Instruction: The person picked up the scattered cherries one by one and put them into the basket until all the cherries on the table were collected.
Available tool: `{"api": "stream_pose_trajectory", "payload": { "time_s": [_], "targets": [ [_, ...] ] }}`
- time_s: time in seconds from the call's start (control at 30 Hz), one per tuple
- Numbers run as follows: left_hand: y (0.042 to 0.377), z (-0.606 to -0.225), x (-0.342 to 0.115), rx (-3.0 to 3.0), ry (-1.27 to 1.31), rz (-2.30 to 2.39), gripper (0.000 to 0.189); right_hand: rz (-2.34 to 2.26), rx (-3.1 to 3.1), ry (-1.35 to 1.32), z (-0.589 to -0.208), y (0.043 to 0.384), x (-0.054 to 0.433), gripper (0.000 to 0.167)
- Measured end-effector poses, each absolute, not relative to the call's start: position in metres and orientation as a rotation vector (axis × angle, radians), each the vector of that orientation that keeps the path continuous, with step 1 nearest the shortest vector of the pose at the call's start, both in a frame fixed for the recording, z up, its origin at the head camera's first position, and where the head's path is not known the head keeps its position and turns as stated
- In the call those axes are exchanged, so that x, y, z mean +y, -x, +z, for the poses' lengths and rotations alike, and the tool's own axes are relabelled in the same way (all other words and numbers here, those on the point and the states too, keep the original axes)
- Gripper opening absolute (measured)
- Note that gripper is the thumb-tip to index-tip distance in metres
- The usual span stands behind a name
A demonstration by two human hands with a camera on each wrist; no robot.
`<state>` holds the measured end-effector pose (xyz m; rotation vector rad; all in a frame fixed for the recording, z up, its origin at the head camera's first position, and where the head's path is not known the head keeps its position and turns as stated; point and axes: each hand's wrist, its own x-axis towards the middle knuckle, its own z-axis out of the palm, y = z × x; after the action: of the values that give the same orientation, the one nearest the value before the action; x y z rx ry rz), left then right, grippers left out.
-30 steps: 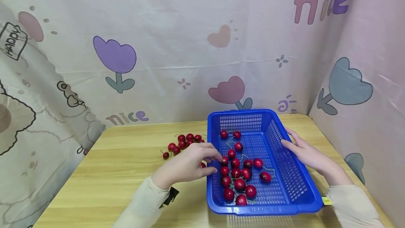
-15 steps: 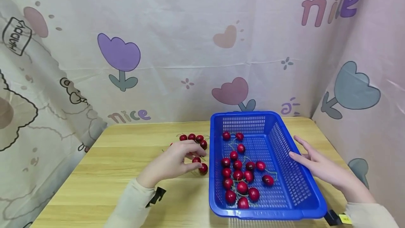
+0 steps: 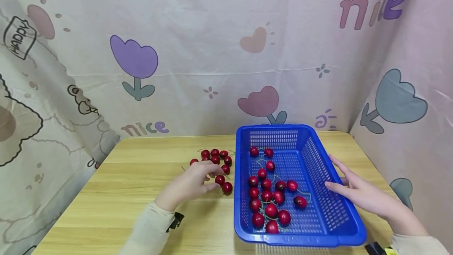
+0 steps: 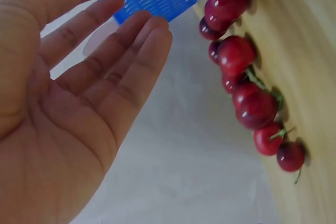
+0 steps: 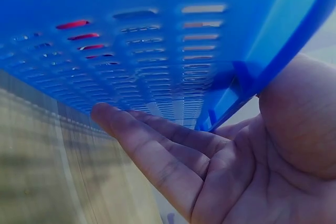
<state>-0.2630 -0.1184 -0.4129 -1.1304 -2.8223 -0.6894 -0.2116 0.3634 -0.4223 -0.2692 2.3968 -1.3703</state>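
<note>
My left hand (image 3: 194,182) hovers at the near edge of a cluster of dark red cherries (image 3: 214,159) on the table. Its fingers are loosely bent and apart, and the left wrist view shows the palm (image 4: 63,145) with nothing in it. Two cherries (image 3: 227,188) lie right at its fingertips, one partly behind them. A blue perforated basket (image 3: 301,240) stands to the right, with several stemmed cherries (image 3: 271,210) along its left side. My right hand (image 3: 364,192) holds the basket's right rim, thumb over the edge, fingers along the outer wall and underside in the right wrist view.
The light wooden table (image 3: 116,207) ends at a patterned cloth curtain (image 3: 191,50) at the back and both sides. Black straps (image 3: 175,220) sit at the wrists. The basket's left wall rises between the loose cherries and those inside.
My left hand has withdrawn leftward from over the basket's left rim to the loose cherries on the table. My right hand keeps its place on the right rim as the view shifts slightly.
</note>
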Motion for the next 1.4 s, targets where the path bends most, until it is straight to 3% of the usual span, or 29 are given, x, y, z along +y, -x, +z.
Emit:
{"api": "stream_pose_trajectory", "payload": {
  "time_s": [0.8, 1.4],
  "targets": [
    [0.262, -0.450, -0.085, -2.857, 1.180, -0.485, 0.025, -1.405, 2.324, 0.334, -0.422, 0.215, 0.371, 0.092],
    [0.262, -0.447, -0.088, -2.764, 1.209, -0.583, 0.019, -1.406, 2.337, 0.367, -0.422, 0.216, 0.370, 0.091]
  ]
}}
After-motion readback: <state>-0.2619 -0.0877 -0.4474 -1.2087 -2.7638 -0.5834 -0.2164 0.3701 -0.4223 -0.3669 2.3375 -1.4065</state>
